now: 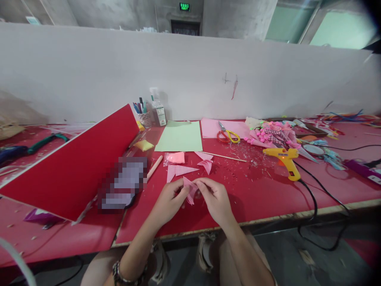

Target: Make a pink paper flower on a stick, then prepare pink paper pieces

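Note:
Between my two hands is a small folded piece of pink paper [190,191], held just above the red tabletop. My left hand [172,197] pinches it from the left with thumb and fingers. From the right, the closed fingertips of my right hand [214,197] meet its upper edge. Just beyond my hands lie a flat pink paper triangle [181,171] and another folded pink paper piece [206,163]. A packet of pink clay-like material [176,158] rests behind them.
Green paper [180,136], pink sheets [210,128] and scissors [228,134] lie further back. A yellow glue gun [284,159] with a trailing cord is at right. A phone [123,184] and a leaning red board [74,163] are at left.

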The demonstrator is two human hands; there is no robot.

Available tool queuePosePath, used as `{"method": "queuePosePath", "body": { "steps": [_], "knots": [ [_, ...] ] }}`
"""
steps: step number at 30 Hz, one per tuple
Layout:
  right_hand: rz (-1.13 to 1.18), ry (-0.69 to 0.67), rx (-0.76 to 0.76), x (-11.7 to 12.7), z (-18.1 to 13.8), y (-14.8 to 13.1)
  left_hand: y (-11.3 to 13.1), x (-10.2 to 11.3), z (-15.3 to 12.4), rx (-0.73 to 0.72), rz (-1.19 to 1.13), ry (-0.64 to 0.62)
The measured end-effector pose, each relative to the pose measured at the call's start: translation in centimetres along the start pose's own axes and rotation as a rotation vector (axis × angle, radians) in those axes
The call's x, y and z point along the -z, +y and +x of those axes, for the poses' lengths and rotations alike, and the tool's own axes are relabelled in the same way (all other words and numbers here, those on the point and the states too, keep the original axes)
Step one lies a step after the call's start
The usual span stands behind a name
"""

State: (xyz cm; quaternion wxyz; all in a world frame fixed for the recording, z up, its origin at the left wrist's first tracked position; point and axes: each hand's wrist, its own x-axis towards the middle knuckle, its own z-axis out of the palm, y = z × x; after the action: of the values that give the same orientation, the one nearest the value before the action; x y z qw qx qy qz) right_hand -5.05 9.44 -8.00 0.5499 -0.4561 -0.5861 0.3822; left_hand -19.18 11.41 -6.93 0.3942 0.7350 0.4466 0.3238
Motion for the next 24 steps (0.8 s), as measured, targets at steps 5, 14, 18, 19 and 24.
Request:
{"method": "queuePosePath", "body": {
  "steps": [5, 14, 18, 19, 24],
  "knots": [
    [0.075, 0.098, -0.072, 0.55, 0.29, 0.37, 0.02, -0.05, 0.11, -0.013, 0.035, 0.015],
    [-0.005, 0.142, -0.060, 0.61, 0.29, 0.73, -0.22, -0.10, 0.22, 0.032, 0.059, 0.084],
    [0.020, 0.137, -0.049, 0.60, 0.23, 0.39, -0.27, 0.01, 0.27, 0.025, 0.080, 0.108],
    [0.032, 0.141, -0.051, 0.58, 0.19, 0.29, -0.27, 0.01, 0.28, 0.021, 0.087, 0.115],
    [0.030, 0.149, -0.011, 0.47, 0.00, 0.00, -0.37, -0.10, 0.30, 0.025, 0.093, 0.121]
  ]
}}
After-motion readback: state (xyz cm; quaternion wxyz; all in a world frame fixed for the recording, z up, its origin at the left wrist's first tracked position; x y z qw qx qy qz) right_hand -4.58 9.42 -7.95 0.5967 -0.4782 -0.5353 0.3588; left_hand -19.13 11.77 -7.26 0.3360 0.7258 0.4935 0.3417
